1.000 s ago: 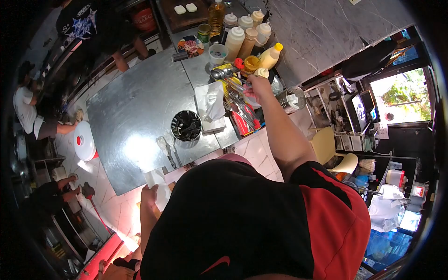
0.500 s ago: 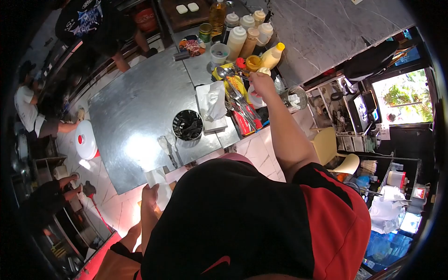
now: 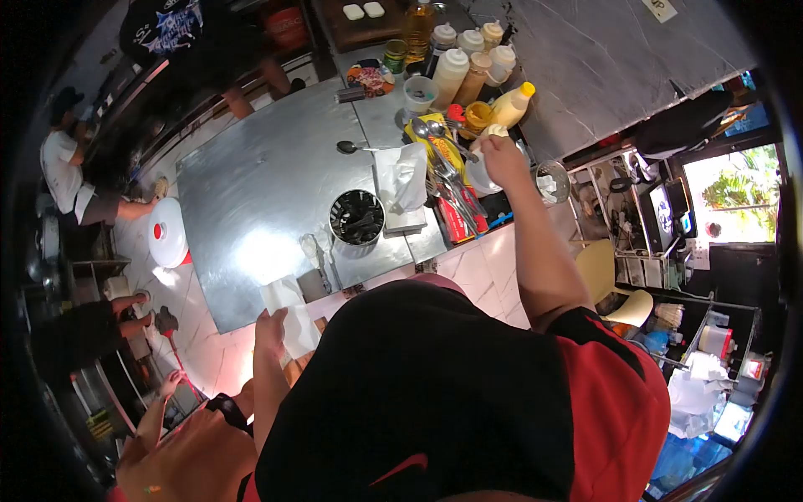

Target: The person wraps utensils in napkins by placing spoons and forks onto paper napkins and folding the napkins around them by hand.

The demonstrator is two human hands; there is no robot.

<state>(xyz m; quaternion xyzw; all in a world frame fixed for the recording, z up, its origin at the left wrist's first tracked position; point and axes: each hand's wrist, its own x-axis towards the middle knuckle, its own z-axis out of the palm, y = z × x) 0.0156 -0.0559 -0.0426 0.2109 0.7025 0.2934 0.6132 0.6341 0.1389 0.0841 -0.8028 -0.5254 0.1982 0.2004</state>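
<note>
In the head view, the right hand [image 3: 502, 161] is pinching a metal spoon [image 3: 437, 129] by its slim handle; the rounded bowl is pointing up-left from this nearer hand, beside shiny, jumbled cutlery [image 3: 452, 188]. The left hand [image 3: 269, 332] is gripping a limp white sheet [image 3: 285, 294] at the smooth steel tabletop's [image 3: 251, 180] edge.

Right hand [image 3: 504, 159], over bench's [image 3: 242, 176] right end: fingertip contact with cutlery [image 3: 452, 178] unclear | metal tin [image 3: 357, 238], near edge: dark contents indistinct | left hand [image 3: 270, 330], near left corner: grip on white paper [image 3: 294, 311] too small to tell | dark board [image 3: 364, 33], far edge: cut by picture's top
</note>
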